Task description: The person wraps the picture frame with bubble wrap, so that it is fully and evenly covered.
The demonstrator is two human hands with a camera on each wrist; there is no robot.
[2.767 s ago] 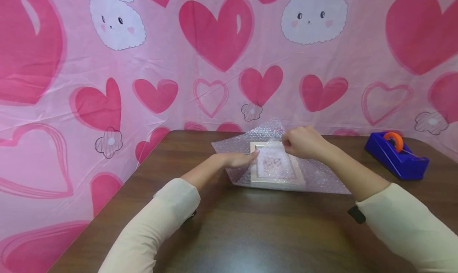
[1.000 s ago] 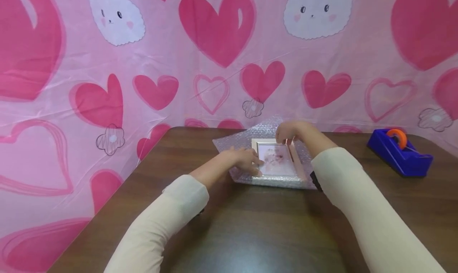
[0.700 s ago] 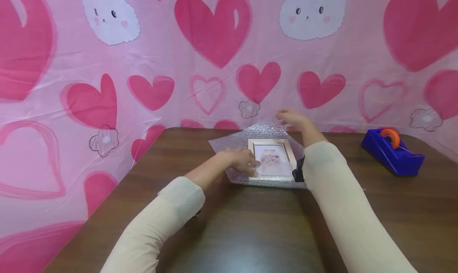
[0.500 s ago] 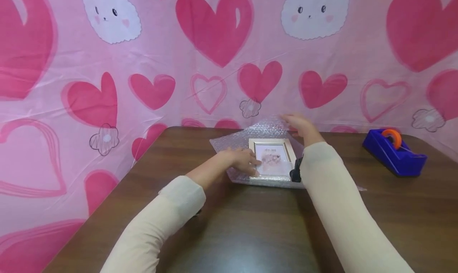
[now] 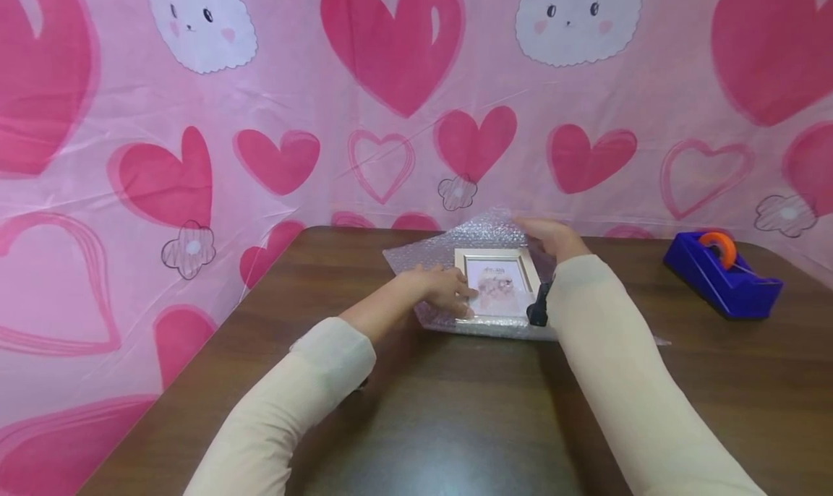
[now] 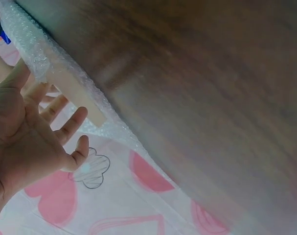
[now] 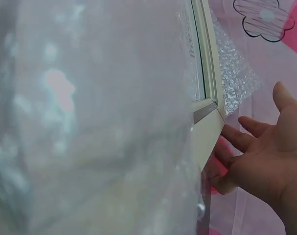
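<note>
A light wooden picture frame (image 5: 460, 262) with a pale pink print lies on bubble wrap (image 5: 483, 230); a strip of the wrap covers its near edge. My left hand (image 5: 442, 291) rests over the frame's left side, fingers spread. In the left wrist view the thumb of that hand (image 6: 33, 129) touches the wrap's edge. Beside the far right corner is my right hand (image 5: 553, 236), its fingertips partly hidden by its own back. From the right wrist, that hand (image 7: 265, 159) shows loosely bent fingers near the frame's corner (image 7: 210, 129), with blurred wrap in front.
A blue tape dispenser (image 5: 725, 283) with an orange core (image 5: 718, 249) stands at the right back of the brown wooden table (image 5: 455, 416). Directly behind the table hangs a pink cloth (image 5: 390, 170) with hearts and rabbits.
The right hand has let go of the wrap flap and moved past the frame's top edge to its far right corner. The print shows more plainly. The left hand has turned palm-down over the frame.
</note>
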